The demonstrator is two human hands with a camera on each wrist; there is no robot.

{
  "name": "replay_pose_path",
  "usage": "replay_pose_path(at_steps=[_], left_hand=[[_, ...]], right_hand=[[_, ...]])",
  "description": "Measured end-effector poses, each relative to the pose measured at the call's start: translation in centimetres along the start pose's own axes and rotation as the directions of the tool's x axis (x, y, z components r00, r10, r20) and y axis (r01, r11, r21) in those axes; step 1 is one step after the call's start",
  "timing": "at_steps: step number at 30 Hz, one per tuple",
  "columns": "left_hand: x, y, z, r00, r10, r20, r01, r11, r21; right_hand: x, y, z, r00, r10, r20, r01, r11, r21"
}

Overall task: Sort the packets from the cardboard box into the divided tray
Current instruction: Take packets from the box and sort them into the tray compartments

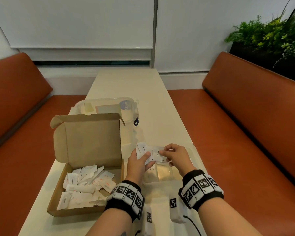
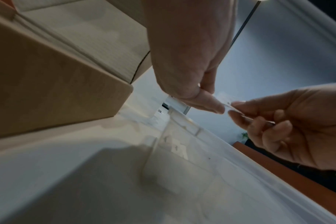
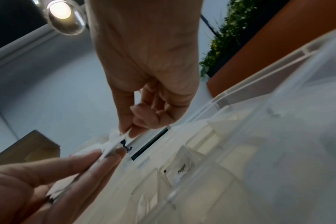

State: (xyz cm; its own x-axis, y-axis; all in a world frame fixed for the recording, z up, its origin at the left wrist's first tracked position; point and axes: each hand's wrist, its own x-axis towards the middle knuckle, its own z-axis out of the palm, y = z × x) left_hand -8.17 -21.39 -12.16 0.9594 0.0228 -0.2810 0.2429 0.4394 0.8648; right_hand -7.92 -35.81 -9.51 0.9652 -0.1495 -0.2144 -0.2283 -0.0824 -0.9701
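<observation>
**Both hands work a fan of packets above the divided tray**

The left hand (image 1: 138, 163) grips a small fan of white paper packets (image 1: 149, 153), thumb across the front and fingers curled behind. The right hand (image 1: 176, 156) pinches the right edge of one packet in that fan between thumb and forefinger; its other fingers curl under. The 2 hands nearly touch, and the bunch hangs above the near-left part of the clear divided tray (image 1: 197, 159), which sits on the cream table (image 1: 143, 86) just right of the cardboard box (image 1: 58, 189).

The box stands open, its lid tilted up and back. Loose packets in the box (image 1: 85, 184) lie in a jumble, mostly white, several printed with "Pepper", a few with orange-red lettering toward the right side.

In the right wrist view, a packet marked "Pepper" (image 3: 181, 169) leans upright inside a tray compartment behind a clear divider. Which compartment it is cannot be told from that angle.

Behind the box sits a clear lidded container (image 1: 107, 104) with a blue latch. Orange bench seats (image 1: 245, 120) flank the table, and green plants (image 1: 269, 31) fill a planter at the far right. Both wrists wear black bands with black-and-white square markers (image 1: 128, 193).
</observation>
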Motion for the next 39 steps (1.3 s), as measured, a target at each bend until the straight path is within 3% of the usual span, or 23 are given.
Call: replay_pose_path(at_steps=[6, 12, 15, 18, 20, 23, 26, 30, 39], left_hand=[[-0.2, 0.0, 0.3, 0.999, -0.005, 0.043, 0.004, 0.999, 0.036], [0.0, 0.7, 0.6, 0.998, 0.026, 0.055, -0.028, 0.999, 0.036], [0.3, 0.8, 0.2, 0.998, 0.055, 0.023, -0.057, 0.994, 0.093], [0.5, 0.9, -0.1, 0.998, 0.051, 0.035, -0.055, 0.985, 0.161], [0.6, 0.8, -0.3, 0.997, 0.051, 0.051, -0.061, 0.977, 0.205], [0.8, 0.5, -0.5, 0.997, 0.076, 0.015, -0.077, 0.979, 0.189], [1.2, 0.1, -0.9, 0.993, 0.104, -0.053, -0.098, 0.988, 0.119], [1.6, -0.6, -1.7, 0.992, 0.093, -0.086, -0.080, 0.987, 0.142], [2.0, -0.8, -2.1, 0.996, 0.073, -0.059, -0.063, 0.986, 0.155]], right_hand=[[-0.2, 0.4, 0.6, 0.990, 0.038, -0.136, -0.007, 0.975, 0.223], [-0.3, 1.2, 1.0, 0.987, 0.050, -0.150, -0.022, 0.983, 0.184], [-0.2, 1.1, 0.9, 0.997, 0.027, -0.068, -0.019, 0.994, 0.105], [0.2, 0.2, 0.7, 0.999, -0.051, -0.005, 0.051, 0.995, -0.086], [0.6, -0.6, 0.5, 0.992, -0.110, 0.054, 0.120, 0.968, -0.221], [1.2, -1.2, 0.0, 0.985, -0.085, 0.153, 0.138, 0.917, -0.375], [1.8, -0.9, -0.5, 0.993, -0.054, 0.107, 0.096, 0.888, -0.449], [2.3, -0.2, -0.4, 0.999, -0.039, 0.019, 0.042, 0.784, -0.620], [3.2, 0.4, 1.1, 0.987, -0.099, 0.126, 0.155, 0.378, -0.913]])
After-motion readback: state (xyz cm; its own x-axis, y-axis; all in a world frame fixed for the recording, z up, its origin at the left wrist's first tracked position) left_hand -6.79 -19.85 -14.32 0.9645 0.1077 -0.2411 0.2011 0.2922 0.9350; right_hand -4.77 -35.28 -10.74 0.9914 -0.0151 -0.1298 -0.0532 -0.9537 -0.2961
